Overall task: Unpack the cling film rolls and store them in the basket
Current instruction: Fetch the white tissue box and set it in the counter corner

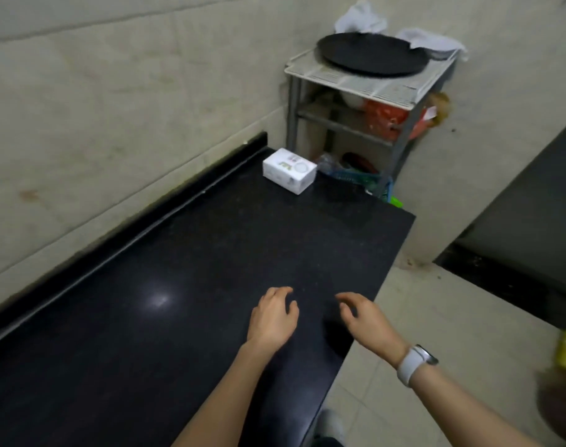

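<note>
Box: the white box (289, 171) sits at the far end of the black counter (178, 285), close to the back wall and just short of the counter's far edge. It looks closed, so you've not yet started unpacking.

Basket: the blue basket (368, 183) lies just past the box, to its right and below the counter's end. It's partly hidden and blurred, so I'd only guess that's the one you want.

Direction from your hands: the box lies well ahead of both hands, straight up the counter and a little left of the gap between them.

Long axis: the box's long side runs slantwise, from the near right corner toward the wall on the left.

Left hand (273, 317): over the counter, fingers loosely curled and apart, holding nothing.

Right hand (367, 317): near the counter's right edge, fingers spread and bent, holding nothing; a watch (415, 364) is on that wrist.

Nearer hand: your left is slightly closer to the box's line; either one needs a full forward reach.

Next move: likely step in and take the box across its short sides.
</note>
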Tool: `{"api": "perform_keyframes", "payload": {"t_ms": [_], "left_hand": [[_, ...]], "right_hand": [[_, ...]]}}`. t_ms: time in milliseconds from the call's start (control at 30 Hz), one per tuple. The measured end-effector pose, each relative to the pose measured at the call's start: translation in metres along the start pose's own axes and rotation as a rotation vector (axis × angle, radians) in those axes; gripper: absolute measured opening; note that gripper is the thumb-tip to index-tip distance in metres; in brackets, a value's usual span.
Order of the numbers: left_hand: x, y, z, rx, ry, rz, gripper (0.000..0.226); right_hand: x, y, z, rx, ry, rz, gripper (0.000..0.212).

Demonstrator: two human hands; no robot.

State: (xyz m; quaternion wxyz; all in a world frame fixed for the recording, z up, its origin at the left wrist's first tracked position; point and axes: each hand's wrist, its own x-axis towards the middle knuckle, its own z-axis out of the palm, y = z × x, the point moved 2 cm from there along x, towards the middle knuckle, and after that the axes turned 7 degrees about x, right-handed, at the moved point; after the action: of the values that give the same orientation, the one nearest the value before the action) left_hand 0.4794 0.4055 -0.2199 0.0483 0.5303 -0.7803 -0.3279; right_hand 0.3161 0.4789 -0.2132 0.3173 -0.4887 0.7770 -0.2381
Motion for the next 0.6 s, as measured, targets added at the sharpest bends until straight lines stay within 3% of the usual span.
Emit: {"api": "perform_keyframes", "payload": {"t_ms": [167, 367, 600], "left_hand": [[0.106, 0.097, 0.028, -0.040, 0.024, 0.008, 0.036], [0.202, 0.136, 0.014, 0.044, 0.146, -0.019, 0.037], [0.339, 0.146, -0.029, -0.016, 0.415, -0.404, 0.066]], "right_hand": [[0.082, 0.046, -0.089, -0.004, 0.020, 0.038, 0.031], [0.162, 0.069, -0.154, -0.009, -0.008, 0.016, 0.033], [0.262, 0.068, -0.181, -0.036, -0.158, -0.109, 0.034]]}}
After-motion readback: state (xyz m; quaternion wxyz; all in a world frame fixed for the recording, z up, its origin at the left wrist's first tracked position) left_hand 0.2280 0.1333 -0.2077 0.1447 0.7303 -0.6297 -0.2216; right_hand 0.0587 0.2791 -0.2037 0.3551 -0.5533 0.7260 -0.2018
